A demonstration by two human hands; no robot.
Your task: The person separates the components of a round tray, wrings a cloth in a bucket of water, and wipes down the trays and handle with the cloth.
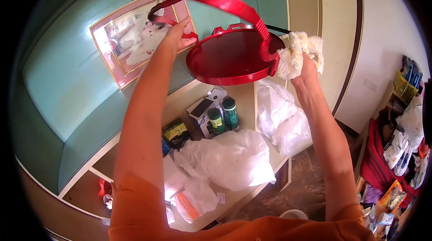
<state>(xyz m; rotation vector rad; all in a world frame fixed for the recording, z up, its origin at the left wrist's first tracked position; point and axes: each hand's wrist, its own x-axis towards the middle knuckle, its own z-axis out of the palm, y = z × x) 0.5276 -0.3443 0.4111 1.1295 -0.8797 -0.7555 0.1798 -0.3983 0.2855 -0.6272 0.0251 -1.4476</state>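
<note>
A red round tray-like object with a tall curved red handle or frame is held up in front of the teal cabinet. My left hand grips its red frame at the left side, fingers closed around it. At the right side, my right hand is wrapped round a pale yellow-and-white cloth, which touches the red rim. Behind my left hand, a framed picture leans tilted against the teal back wall.
Below, a shelf bears white plastic bags, green canisters and boxes. More bags sit at its right. Clothes and packages are piled at the far right. A white round container stands low near the floor.
</note>
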